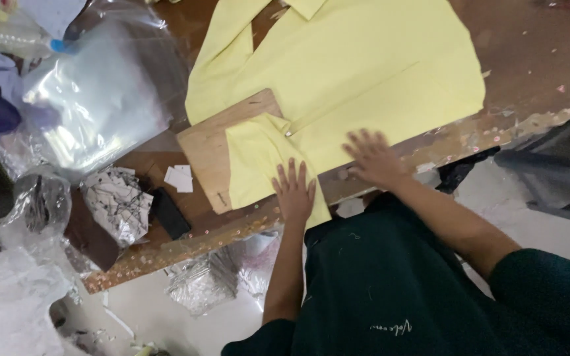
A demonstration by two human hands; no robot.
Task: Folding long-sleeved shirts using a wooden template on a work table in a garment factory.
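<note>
Fingers of both hands, left (pixel 293 191) and right (pixel 372 157), spread flat on yellow shirt (pixel 344 72) (partly over board (pixel 209 148)) on counter (pixel 536 59).

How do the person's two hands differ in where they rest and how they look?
The left hand lies flat on the folded sleeve of the yellow shirt, over the wooden board; the right hand is on the shirt's body. The left looks sharp, the right blurred. Both are bare, palm down, fingers spread.

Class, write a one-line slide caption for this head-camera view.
Both hands, left hand and right hand, press flat on a yellow shirt laid over a wooden board.
</note>
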